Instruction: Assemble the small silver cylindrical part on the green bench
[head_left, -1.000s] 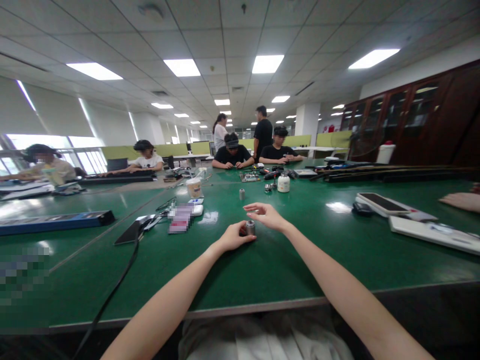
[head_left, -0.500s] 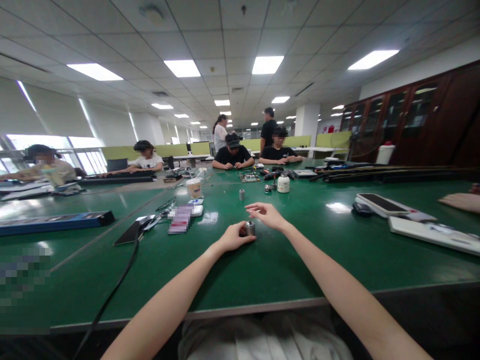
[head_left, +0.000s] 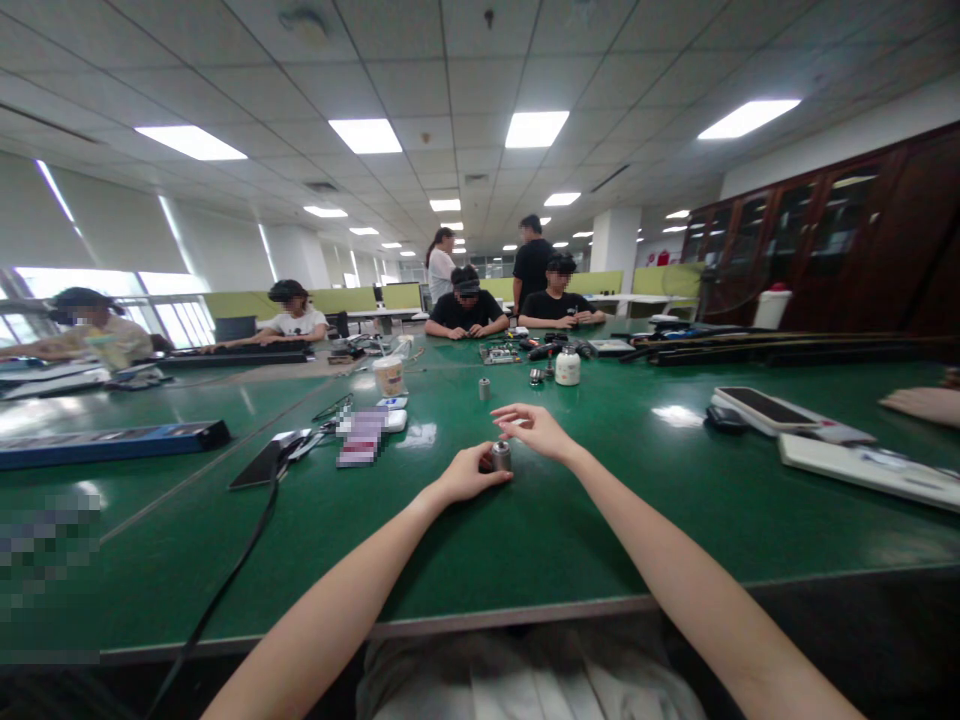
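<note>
Upright on the green table stands a small silver metal cylinder point(head_left: 502, 459) with a narrow knob or stub on top. My left hand point(head_left: 469, 475) is curled around it from the left, with the thumb in front and the fingers behind. Just above and to the right hovers my right hand point(head_left: 536, 432), its fingers stretched leftward and apart over the cylinder's top. Whether a fingertip touches the stub I cannot tell. Farther back stands a similar metal cylinder point(head_left: 484, 389), with no hand on it.
Beyond are a white jar point(head_left: 568, 367), small metal parts point(head_left: 536, 377) and a drink cup point(head_left: 389, 377). A phone point(head_left: 765, 408) lies to the right, a black cable point(head_left: 247, 555) to the left. Co-workers sit around the table; another person's hand point(head_left: 919, 402) rests at far right.
My hands and the cylinder keep nearly the same place and pose. In the background, a standing person in black has shifted slightly left.
</note>
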